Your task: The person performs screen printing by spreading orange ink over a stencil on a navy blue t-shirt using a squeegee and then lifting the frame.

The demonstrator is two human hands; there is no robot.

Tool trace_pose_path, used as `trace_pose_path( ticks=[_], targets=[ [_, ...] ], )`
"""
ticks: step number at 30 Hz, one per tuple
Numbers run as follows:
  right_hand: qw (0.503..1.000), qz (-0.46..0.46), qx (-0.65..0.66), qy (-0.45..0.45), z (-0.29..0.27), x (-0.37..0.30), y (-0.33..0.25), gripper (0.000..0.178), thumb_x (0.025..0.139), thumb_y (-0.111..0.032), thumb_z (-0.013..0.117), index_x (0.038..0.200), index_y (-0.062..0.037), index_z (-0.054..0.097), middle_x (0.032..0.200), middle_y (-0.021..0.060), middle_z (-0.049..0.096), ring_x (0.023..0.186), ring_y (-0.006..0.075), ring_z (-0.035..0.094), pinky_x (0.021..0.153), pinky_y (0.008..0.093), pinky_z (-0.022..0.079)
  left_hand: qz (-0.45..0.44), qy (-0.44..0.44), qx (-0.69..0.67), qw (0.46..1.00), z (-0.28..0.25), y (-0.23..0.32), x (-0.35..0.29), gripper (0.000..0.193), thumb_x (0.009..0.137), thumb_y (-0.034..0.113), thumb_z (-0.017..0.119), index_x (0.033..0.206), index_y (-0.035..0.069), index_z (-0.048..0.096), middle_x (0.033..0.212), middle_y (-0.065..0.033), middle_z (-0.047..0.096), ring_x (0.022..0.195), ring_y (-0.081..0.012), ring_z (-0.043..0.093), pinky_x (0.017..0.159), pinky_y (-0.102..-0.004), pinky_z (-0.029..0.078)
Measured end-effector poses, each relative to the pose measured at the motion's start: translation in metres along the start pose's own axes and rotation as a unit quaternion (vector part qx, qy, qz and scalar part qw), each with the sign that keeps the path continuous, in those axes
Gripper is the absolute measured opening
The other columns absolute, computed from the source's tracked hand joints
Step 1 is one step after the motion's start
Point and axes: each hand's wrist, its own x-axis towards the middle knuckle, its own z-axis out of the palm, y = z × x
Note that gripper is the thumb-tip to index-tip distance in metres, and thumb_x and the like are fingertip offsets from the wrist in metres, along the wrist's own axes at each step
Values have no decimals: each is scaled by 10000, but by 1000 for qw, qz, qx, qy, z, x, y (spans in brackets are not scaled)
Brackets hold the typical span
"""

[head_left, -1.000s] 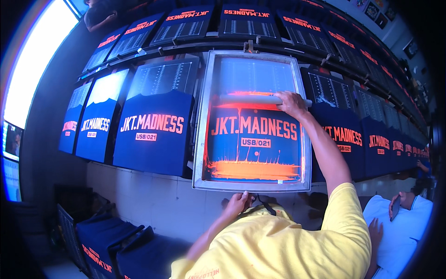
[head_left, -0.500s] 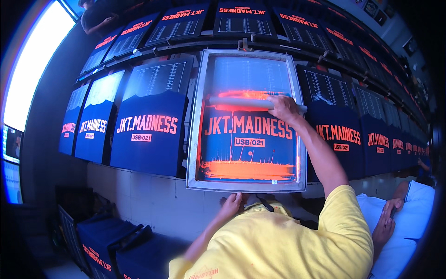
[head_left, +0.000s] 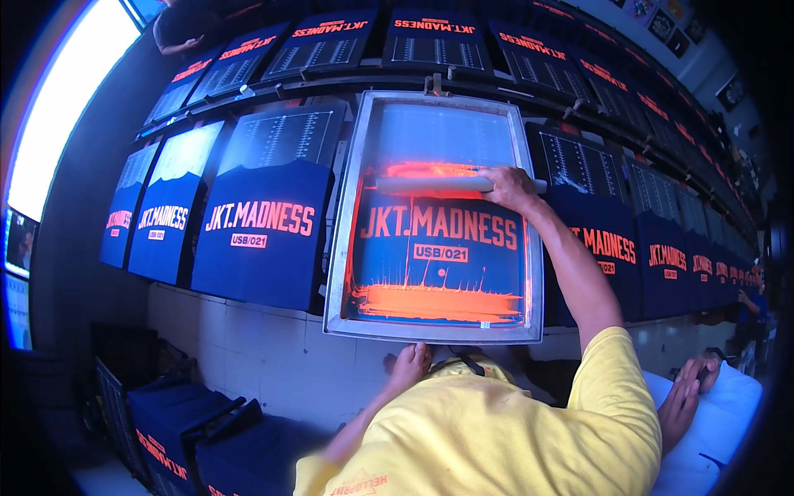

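A metal-framed printing screen (head_left: 335,273) lies over a dark blue shirt, whose orange lettering shows through the mesh. My right hand (head_left: 509,188) is closed round the right part of a long grey squeegee (head_left: 430,185), which lies crosswise on the upper half of the mesh. Bright orange ink (head_left: 434,169) is gathered along the squeegee's far side. Another thick band of ink (head_left: 438,304) crosses the near end, with thin streaks rising from it. At the frame's front edge my left hand (head_left: 408,364) is curled against the metal; its fingertips are partly hidden.
Printed blue shirts on boards (head_left: 256,236) stand in a row to the left, and more (head_left: 668,256) to the right. A second row (head_left: 434,37) runs behind a rail. Shirts (head_left: 178,422) hang at lower left. Another person's hands (head_left: 686,393) are at lower right; someone (head_left: 178,29) stands at far left.
The view has shifted slightly. My right hand and the squeegee stay at nearly the same place on the mesh, and my left hand keeps to the front edge. The other person's hands have shifted a little.
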Motion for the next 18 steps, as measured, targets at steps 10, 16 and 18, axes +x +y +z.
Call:
trace_pose_path(
  ticks=[10,16,18],
  targets=[
    [1000,8,-16,8,9,-2,-13,247,729,-175,733,937,-63,662,908,154,703,886,338,684,806,447,540,20,22,39,999,-4,-21,6,539,1072,391,354,677,53,496,580,5,456,549,-118,411,524,-310,358],
    [999,44,-5,5,12,-36,-44,231,717,-200,733,897,-73,663,813,162,690,815,347,687,736,457,546,50,-17,18,998,-9,-26,11,570,1068,419,357,658,53,507,565,-1,450,542,-116,416,516,-311,362],
    [998,54,5,20,10,-59,-69,222,719,-207,734,891,-85,665,792,157,688,798,345,688,719,458,547,50,-16,18,998,-8,-30,12,572,1068,425,357,659,54,504,565,1,450,540,-114,414,514,-309,361]
  ],
)
